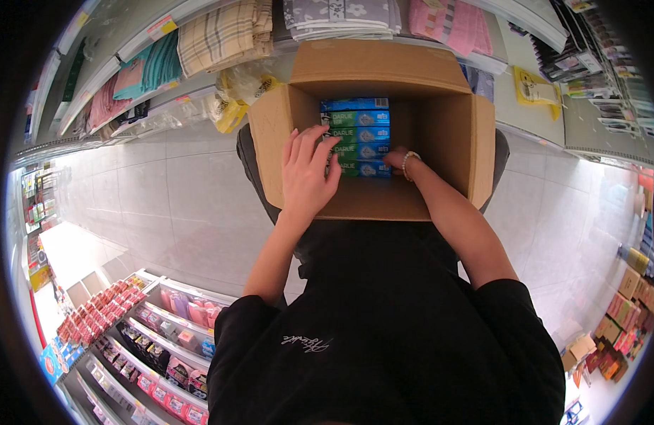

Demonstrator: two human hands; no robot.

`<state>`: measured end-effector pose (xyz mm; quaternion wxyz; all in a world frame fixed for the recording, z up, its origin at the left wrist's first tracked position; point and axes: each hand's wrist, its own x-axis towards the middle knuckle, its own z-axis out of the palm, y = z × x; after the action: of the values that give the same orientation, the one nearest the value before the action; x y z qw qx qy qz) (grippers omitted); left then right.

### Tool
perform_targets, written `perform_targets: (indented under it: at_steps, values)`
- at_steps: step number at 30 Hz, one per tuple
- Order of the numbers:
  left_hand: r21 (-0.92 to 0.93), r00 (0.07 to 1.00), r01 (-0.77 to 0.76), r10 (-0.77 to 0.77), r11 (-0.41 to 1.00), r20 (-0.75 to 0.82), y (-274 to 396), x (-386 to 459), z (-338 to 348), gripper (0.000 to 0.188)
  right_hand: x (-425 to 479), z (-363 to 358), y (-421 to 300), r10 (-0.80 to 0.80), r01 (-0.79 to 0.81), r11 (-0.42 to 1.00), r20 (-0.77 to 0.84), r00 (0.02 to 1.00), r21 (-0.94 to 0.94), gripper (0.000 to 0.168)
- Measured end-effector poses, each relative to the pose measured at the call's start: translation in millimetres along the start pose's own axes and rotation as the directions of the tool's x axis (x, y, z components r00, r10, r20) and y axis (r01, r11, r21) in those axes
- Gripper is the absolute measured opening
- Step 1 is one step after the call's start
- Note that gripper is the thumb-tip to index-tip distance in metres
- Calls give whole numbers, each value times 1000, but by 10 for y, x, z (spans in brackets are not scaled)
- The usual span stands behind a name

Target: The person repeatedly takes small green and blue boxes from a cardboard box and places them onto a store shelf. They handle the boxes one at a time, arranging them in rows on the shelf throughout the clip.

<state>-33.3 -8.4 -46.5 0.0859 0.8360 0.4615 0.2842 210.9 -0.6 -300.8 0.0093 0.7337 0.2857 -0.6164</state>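
Note:
An open cardboard box [377,206] lies before me, its flaps spread outward. Inside, towards its left side, several blue and green Darlie toothpaste boxes [361,135] form a row. My left hand [311,167] is at the row's left ends, fingers bent and spread apart over them. At the lower right end of the row is my right hand [402,162], with a beaded bracelet at its wrist; its fingertips are partly hidden, and its exact grip cannot be told. The right part of the box interior shows bare cardboard.
Shelves with folded plaid cloth [220,37], grey towels [341,18] and pink towels [451,24] stand beyond the box. A shelving unit with packaged goods [167,340] is at the lower left. Cartons [619,313] are stacked at the far right. Tiled floor [199,196] shows on both sides.

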Motion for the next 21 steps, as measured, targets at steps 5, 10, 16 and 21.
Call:
perform_targets:
  at_steps: [5,10,16,21]
  values:
    - [8,1000,18,-18,1000,14,-5,-10,-6,31,-98,12,-59,47,-49,991,18,999,127,23]
    - [4,1000,8,-8,1000,13,0,1,5,31,-28,-42,-15,44,-45,999,45,998,18,12]
    - [13,1000,10,-10,1000,21,5,20,0,31,-60,-23,24,-35,27,989,49,998,144,7]
    - [24,999,20,-21,1000,34,-3,-10,-9,30,-152,-61,-52,-72,71,997,22,997,26,14]
